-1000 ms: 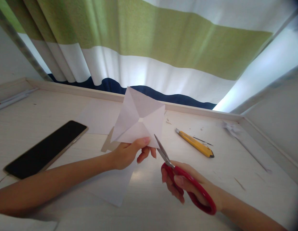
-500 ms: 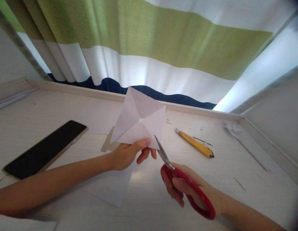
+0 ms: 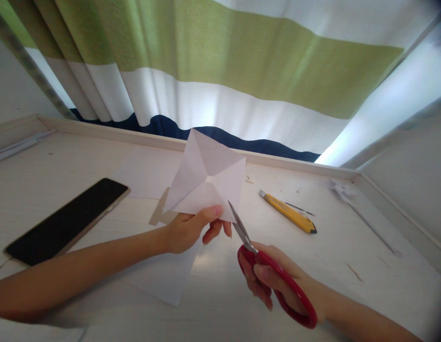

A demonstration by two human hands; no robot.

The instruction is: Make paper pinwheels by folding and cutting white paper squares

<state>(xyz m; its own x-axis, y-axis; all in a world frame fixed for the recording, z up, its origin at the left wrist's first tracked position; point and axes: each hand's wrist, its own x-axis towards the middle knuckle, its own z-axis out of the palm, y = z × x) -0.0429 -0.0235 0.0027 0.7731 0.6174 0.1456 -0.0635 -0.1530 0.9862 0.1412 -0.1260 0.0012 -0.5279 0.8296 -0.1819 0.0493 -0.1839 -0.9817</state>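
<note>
My left hand pinches the lower edge of a folded white paper, holding it upright above the desk. My right hand grips red-handled scissors. Their blades point up and left, and the tips touch the paper's lower right corner beside my left thumb. The blades look nearly closed.
A black phone lies at the left. A yellow utility knife lies at the right, with paper scraps beyond it. White sheets lie flat under my hands. A striped curtain hangs behind the desk's raised rim.
My right hand and the scissors have dropped slightly and shifted a little left. The paper and my left hand have hardly moved.
</note>
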